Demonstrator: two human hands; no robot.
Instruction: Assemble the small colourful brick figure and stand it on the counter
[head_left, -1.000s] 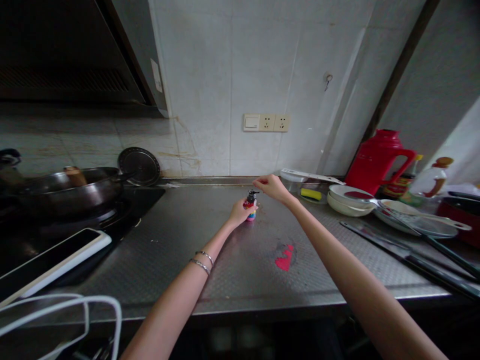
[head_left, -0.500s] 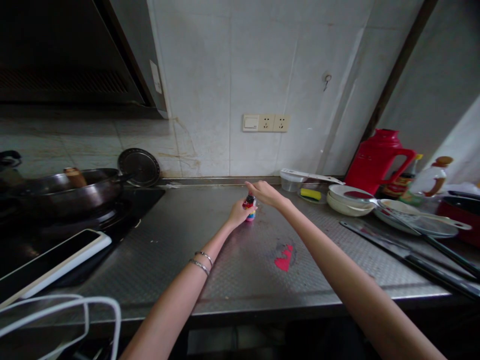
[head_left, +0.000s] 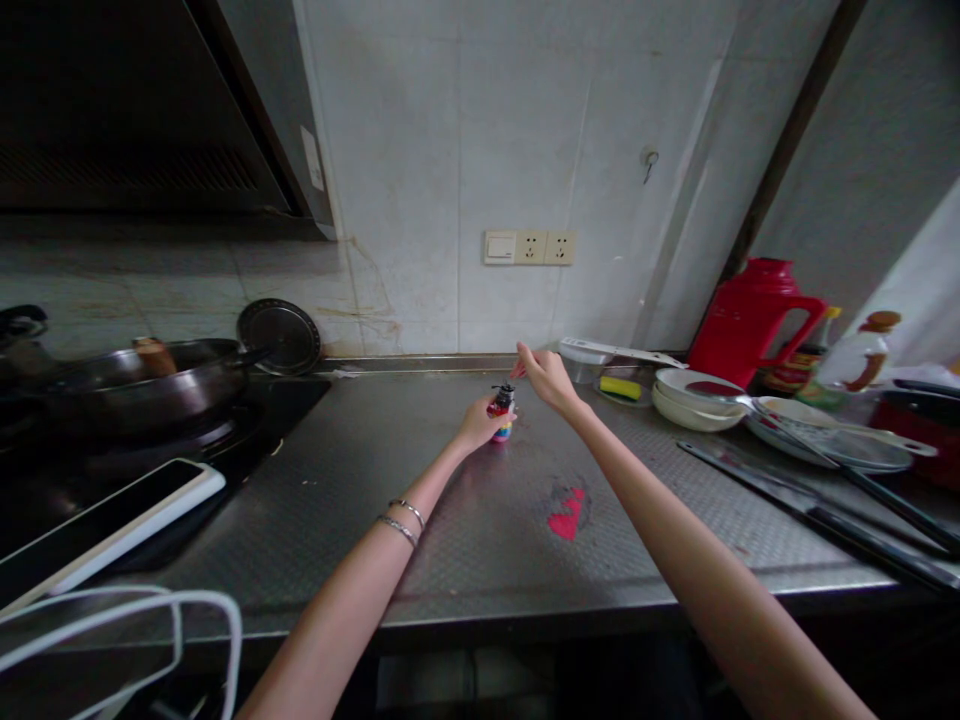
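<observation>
Left hand (head_left: 478, 425): wrapped around the small black-topped bottle (head_left: 506, 399) — gripping it.
Bottle: upright on the steel countertop (head_left: 352, 470).
Right hand (head_left: 546, 378): just beside the bottle's top, fingers bent — can't tell whether they pinch anything.
Red heart decal (head_left: 564, 520): nearer than the bottle.

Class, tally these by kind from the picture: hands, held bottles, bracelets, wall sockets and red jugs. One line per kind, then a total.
Left hand and right hand: 2
Held bottle: 1
Bracelets: 2
Wall sockets: 2
Red jug: 1
Total: 8
</observation>
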